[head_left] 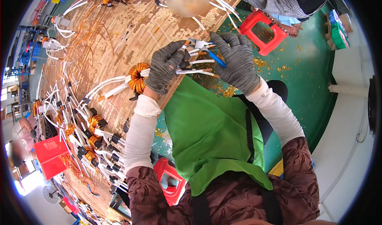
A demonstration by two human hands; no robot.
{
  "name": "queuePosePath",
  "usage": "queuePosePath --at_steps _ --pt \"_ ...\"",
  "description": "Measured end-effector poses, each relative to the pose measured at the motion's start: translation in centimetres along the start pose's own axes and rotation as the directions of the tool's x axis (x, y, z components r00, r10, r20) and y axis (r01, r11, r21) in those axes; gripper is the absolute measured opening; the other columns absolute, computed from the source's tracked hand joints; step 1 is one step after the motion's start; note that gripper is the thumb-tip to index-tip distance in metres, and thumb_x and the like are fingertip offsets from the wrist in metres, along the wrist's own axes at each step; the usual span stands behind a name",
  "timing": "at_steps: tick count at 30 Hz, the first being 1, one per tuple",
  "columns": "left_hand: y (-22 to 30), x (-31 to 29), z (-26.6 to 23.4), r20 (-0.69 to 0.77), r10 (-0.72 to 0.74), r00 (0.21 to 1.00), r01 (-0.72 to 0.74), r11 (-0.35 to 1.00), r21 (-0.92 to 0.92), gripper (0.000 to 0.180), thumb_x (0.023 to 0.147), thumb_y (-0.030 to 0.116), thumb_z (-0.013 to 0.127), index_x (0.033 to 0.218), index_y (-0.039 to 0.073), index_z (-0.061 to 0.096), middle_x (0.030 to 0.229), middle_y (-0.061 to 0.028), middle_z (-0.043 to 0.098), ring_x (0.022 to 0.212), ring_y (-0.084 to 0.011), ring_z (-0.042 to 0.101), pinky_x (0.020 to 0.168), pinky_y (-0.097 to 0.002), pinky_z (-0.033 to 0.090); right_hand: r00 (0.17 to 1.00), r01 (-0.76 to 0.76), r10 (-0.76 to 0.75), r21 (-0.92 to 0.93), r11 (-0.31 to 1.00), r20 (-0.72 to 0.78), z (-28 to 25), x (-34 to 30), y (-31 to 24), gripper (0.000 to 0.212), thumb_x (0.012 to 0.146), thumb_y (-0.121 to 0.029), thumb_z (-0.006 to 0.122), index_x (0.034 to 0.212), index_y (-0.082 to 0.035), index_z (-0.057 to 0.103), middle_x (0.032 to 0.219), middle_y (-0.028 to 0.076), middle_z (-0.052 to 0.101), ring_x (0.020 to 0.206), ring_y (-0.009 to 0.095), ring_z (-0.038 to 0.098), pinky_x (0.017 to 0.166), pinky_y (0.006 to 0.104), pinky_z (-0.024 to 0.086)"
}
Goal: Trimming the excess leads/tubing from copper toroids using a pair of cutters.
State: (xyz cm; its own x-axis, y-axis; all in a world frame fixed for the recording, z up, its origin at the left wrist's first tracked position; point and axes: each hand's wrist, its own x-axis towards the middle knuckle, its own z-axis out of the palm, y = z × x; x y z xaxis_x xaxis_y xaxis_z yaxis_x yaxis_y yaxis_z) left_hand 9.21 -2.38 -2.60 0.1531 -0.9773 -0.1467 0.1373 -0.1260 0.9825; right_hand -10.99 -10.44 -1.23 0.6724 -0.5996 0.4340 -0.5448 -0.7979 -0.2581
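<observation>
My left hand [164,68], in a grey glove, is closed around the white-sleeved leads [203,61] of a toroidal coil. The copper-wound ring of that coil [138,77] sits just left of the hand, over the table's edge area. Several lead ends stick out to the right, some with bare copper tips. My right hand [239,66], gloved too, grips a pair of cutting pliers [216,58] with blue handles. The metal jaws are at the upper leads, close to my left fingers. Whether they touch a wire is too small to tell.
A worn wooden table [131,38] carries a heap of similar coils [93,123] at lower left and more along the far edge. Red stools [262,32] stand on the green floor, which has copper scraps. Another person [286,4] is at upper right. A green apron [215,125] covers my lap.
</observation>
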Motion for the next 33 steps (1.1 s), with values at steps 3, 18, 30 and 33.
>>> queuePosePath --at_steps 3,18,30,33 --pt "-0.1 0.3 0.2 -0.019 0.039 0.999 -0.04 0.999 -0.03 0.03 0.088 0.01 0.052 0.114 -0.004 0.055 0.081 -0.0069 0.062 0.064 -0.0101 0.056 0.057 -0.0239 0.047 1.0 -0.001 0.0 -0.041 0.999 -0.002 0.3 0.4 -0.1 0.069 0.057 -0.02 0.07 0.122 -0.012 0.05 0.101 0.01 0.052 0.097 0.029 0.047 0.087 0.0443 0.036" --pt "-0.6 0.4 0.9 -0.107 -0.021 0.994 0.02 1.0 -0.007 0.025 0.089 0.008 0.05 0.11 -0.003 0.056 0.083 -0.0092 0.064 0.064 -0.0121 0.059 0.061 -0.026 0.054 0.995 -0.002 0.014 -0.112 0.994 0.103 0.2 0.6 -0.8 0.062 0.063 -0.024 0.068 0.122 -0.012 0.051 0.096 0.01 0.053 0.092 0.027 0.048 0.08 0.0419 0.039" --pt "-1.3 0.8 2.4 -0.131 -0.021 0.991 0.038 0.991 0.127 0.021 0.089 0.011 0.052 0.103 -0.002 0.059 0.081 -0.0079 0.063 0.068 -0.0104 0.058 0.061 -0.0239 0.05 0.995 0.007 -0.019 0.129 0.992 0.095 1.0 -1.1 0.9 0.053 0.067 -0.016 0.067 0.118 -0.012 0.053 0.08 0.01 0.054 0.07 0.029 0.057 0.058 0.039 0.047" --pt "-3.3 1.0 2.1 -0.157 0.206 0.966 -0.157 0.946 0.282 0.017 0.086 0.009 0.054 0.098 -0.002 0.061 0.076 -0.008 0.062 0.065 -0.0105 0.055 0.059 -0.0248 0.047 0.969 -0.145 0.09 0.237 0.961 0.229 0.9 -1.7 0.6 0.049 0.069 -0.015 0.065 0.116 -0.01 0.055 0.082 0.011 0.057 0.069 0.029 0.058 0.06 0.0374 0.048"
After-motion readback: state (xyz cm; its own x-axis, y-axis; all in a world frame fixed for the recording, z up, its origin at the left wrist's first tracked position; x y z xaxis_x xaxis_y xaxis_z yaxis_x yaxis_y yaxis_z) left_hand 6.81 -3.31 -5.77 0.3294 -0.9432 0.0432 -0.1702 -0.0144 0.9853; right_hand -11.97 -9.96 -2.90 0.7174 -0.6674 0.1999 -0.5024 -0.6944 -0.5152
